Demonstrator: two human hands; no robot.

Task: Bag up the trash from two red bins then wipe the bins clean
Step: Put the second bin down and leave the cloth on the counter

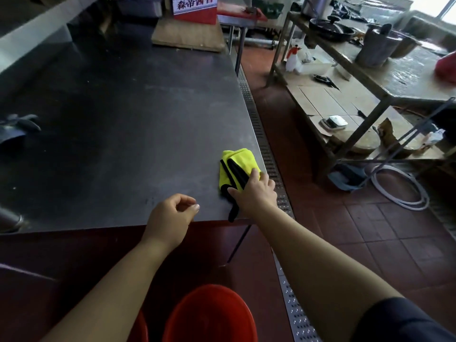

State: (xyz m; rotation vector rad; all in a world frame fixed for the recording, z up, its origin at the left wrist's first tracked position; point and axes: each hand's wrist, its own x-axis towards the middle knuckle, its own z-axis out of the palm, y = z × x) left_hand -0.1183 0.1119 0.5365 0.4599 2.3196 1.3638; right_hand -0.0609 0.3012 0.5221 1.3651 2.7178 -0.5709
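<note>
the right hand [256,193] lies on the yellow cloth [237,166] at the corner of the table [123,119], fingers fairly flat, not curled round it. the left hand [170,218] is loosely curled and holds nothing. a red bin [209,314] sits on the floor below. i think wiping has not begun. the second bin [142,329] is mostly hidden by the arm. the picture cuts off both bins, so i cannot tell if the trash is out.

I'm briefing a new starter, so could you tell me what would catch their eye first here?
The bright yellow cloth with black trim stands out at the near right corner of the dark steel table, with the right hand laid on it. A red bin shows at the bottom edge, between the forearms.
</note>
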